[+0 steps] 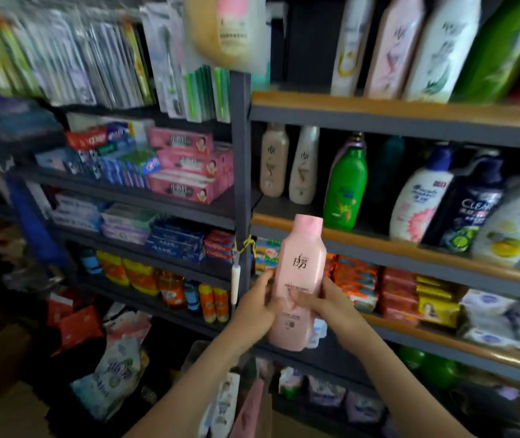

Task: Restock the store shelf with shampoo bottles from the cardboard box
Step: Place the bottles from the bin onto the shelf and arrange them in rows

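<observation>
**Store interior, head view.** Left: a dark grey metal shelving unit (145, 197) with flat dark boards, stocked with pink and blue cartons (186, 165). Clear blister packs (72, 67) hang in rows above it. Centre: a dark grey metal upright post (241, 147) separates this unit from the right-hand store shelf (394, 110), whose grey boards have wood-coloured front edges. The recess behind those boards is dark. Lower left: a blurred patch of tan floor (15, 412), with red and white soft packets (75, 327) piled nearby. The light is dim, brightest at upper right.

Shampoo bottle (301, 270) before shelf (379, 248).
</observation>
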A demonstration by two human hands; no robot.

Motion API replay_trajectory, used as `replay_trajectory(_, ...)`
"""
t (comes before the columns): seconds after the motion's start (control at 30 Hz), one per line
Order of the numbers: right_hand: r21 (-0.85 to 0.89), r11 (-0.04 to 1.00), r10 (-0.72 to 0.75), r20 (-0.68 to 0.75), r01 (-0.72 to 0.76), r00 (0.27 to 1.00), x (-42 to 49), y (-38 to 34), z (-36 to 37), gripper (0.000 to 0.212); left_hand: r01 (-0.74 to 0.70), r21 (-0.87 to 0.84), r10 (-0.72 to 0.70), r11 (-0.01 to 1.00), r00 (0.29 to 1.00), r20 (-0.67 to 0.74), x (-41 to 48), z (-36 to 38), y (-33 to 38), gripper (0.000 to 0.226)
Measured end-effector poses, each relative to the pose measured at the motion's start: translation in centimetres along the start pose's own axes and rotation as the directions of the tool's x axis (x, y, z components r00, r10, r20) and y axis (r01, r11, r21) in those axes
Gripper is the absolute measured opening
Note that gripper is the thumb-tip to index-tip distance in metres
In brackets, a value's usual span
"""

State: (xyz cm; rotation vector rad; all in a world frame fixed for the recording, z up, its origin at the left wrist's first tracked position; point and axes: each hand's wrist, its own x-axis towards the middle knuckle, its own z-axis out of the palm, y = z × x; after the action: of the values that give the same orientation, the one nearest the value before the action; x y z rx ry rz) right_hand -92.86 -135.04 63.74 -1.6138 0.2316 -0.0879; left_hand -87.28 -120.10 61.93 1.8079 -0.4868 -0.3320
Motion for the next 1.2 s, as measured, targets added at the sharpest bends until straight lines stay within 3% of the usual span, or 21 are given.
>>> replay_trajectory(0.2,-0.149,0.975,-0.198,-0.229,0.167,0.953,4.4,-2.5,0.4,0.051,-0.243,0.168,0.258,0.955,0.963,-0.074,4.8,-3.3,2.6,0.044)
replay_trajectory(0.3,-0.142,0.959,-0.28,-0.35,0.244,0.894,7.1,-3.8,1.4,0.048,-0.333,0.322,0.38,0.886,0.92,-0.094,7.7,-5.6,3.4,0.056)
replay_trajectory(0.5,-0.057,0.928,-0.344,-0.506,0.367,0.791,11.6,-6.1,2.4,0.05,-0.249,0.372,0.379,0.894,0.864,-0.332,13.6,-9.6,4.4,0.065)
replay_trajectory(0.6,-0.074,0.924,-0.355,-0.532,0.376,0.769,13.3,-6.5,2.7,0.052,-0.232,0.408,0.399,0.883,0.829,-0.391,16.2,-10.5,5.3,0.073)
replay_trajectory(0.73,-0.083,0.933,-0.337,-0.545,0.351,0.768,15.3,-6.3,3.2,0.056,-0.265,0.475,0.462,0.839,0.808,-0.365,18.9,-10.5,6.2,0.09)
replay_trajectory(0.9,-0.123,0.931,-0.355,-0.513,0.343,0.781,17.7,-7.4,3.5,0.055,-0.356,0.533,0.574,0.767,0.753,-0.322,20.6,-10.2,4.8,0.088)
replay_trajectory(1.03,-0.252,0.925,-0.371,-0.457,0.283,0.808,19.3,-7.4,3.2,0.052,-0.387,0.643,0.652,0.661,0.721,-0.236,21.4,-10.3,3.2,0.091)
replay_trajectory(1.2,-0.337,0.925,-0.321,-0.447,0.175,0.835,21.4,-6.8,3.1,0.055,-0.4,0.649,0.634,0.647,0.756,-0.165,22.4,-11.1,2.9,0.089)
